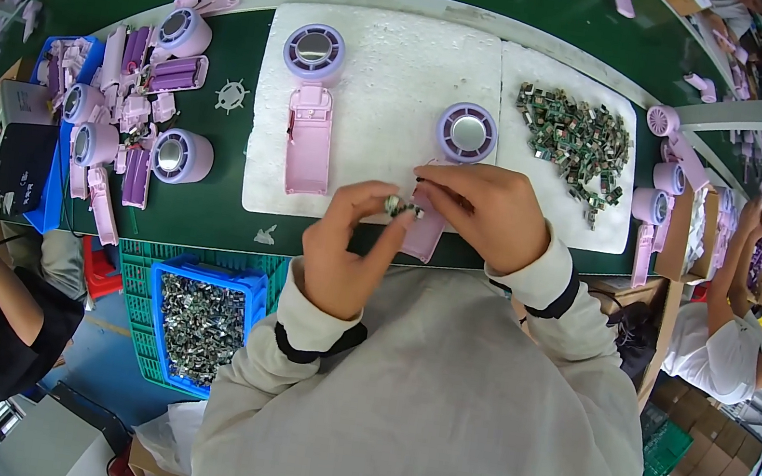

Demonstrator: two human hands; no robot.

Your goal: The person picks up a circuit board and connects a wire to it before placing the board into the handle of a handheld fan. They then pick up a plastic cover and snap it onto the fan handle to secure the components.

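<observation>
My left hand (pixel 345 248) pinches a small green circuit board (pixel 395 207) between thumb and fingertips. Just to its right, my right hand (pixel 496 213) is closed over an open pink handheld fan (pixel 467 133), fingertips pressed together by a tiny dark bit I cannot make out. That fan lies on white foam with its round purple head away from me. My right fingers cover part of its handle shell (pixel 423 239). A second open pink fan (pixel 309 145) lies to the left on the foam, untouched. Loose circuit boards (pixel 574 143) form a pile at the foam's right.
White foam sheets (pixel 387 54) cover the middle of the green bench (pixel 233 42). Fans and purple-filled handle parts (pixel 136 106) crowd the left. More fans (pixel 650 206) stand at the right edge. A blue crate (pixel 159 304) of boards sits below left. Other people work on both sides.
</observation>
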